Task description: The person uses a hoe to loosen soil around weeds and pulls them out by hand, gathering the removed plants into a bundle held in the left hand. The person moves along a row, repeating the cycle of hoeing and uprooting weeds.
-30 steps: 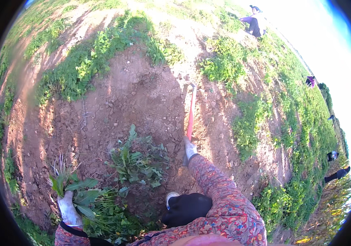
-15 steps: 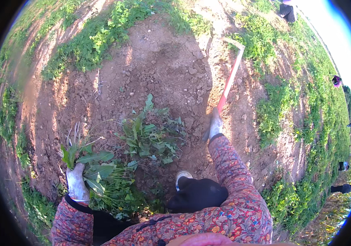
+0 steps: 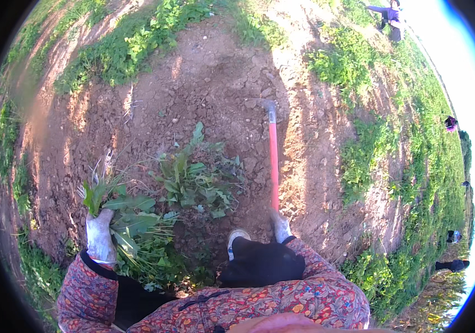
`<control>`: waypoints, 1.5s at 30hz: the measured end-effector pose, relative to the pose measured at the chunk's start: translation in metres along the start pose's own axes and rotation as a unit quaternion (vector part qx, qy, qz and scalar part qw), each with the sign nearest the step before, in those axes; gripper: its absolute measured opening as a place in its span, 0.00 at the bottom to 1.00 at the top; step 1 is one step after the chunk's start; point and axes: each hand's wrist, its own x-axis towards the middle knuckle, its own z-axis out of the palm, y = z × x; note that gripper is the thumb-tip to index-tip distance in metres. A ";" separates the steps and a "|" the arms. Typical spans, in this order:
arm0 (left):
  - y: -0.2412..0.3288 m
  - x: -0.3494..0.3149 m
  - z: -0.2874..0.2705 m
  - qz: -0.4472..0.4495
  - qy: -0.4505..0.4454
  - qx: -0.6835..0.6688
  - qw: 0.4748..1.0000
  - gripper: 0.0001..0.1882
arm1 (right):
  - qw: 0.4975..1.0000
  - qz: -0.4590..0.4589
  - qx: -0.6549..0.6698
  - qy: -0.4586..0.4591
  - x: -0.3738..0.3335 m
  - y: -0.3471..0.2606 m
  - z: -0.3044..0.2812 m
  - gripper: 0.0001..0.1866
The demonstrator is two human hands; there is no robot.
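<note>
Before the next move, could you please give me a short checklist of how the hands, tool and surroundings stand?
1. Right hand gripping the red-handled tool: ok, closed around the handle.
2. Left hand free: not ok, it grips leafy plants.
3. Left hand away from the metal head: ok, the head is farther ahead, to the right.
4. Shoe clear of the metal head: ok, the head lies well beyond it.
5. Metal head touching the soil: cannot tell from this overhead view.
6. Nearest co-worker out of the tool's reach: seems ok, far off at upper right.
</note>
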 end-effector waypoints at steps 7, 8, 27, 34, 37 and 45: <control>-0.004 -0.003 0.009 0.008 -0.007 -0.020 1.000 0.18 | 0.977 -0.115 0.160 0.077 0.068 -0.098 -0.008 0.24; -0.002 -0.006 0.011 0.003 -0.008 -0.019 1.000 0.18 | 0.974 -0.118 0.167 0.101 0.086 -0.104 -0.011 0.24; 0.006 -0.017 0.001 0.039 0.013 -0.004 0.999 0.19 | 0.990 -0.077 0.093 0.079 0.011 -0.038 0.036 0.23; 0.010 -0.012 -0.003 0.000 0.018 0.025 1.000 0.20 | 0.995 0.002 -0.083 0.047 -0.057 0.090 -0.020 0.26; 0.004 -0.015 0.000 0.040 0.023 0.019 0.999 0.21 | 0.998 0.001 -0.050 0.047 -0.054 0.064 -0.013 0.26; 0.005 -0.016 -0.001 0.058 0.026 0.037 0.997 0.23 | 0.993 -0.109 0.030 0.023 0.091 -0.092 0.073 0.25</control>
